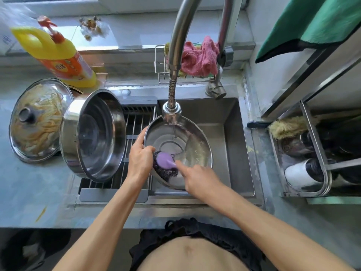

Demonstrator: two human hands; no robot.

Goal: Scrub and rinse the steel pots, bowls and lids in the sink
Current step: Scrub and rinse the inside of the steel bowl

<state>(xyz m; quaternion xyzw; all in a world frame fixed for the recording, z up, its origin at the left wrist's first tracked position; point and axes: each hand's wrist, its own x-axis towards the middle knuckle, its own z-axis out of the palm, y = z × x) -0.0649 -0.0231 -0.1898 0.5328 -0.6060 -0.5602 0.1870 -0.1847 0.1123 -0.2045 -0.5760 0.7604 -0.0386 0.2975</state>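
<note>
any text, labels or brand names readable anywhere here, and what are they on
None can be read for certain.
Yellow detergent bottle: its orange label carries a white logo patch and rows of small print, all too blurred to read.
White packaging at the far left edge: faint bluish marks, too blurred to read.
Steel bowl, big pot, lid and tap: no markings visible.

One head-worn wide-angle view looks steeply down, close over the sink and surrounding counter.
</note>
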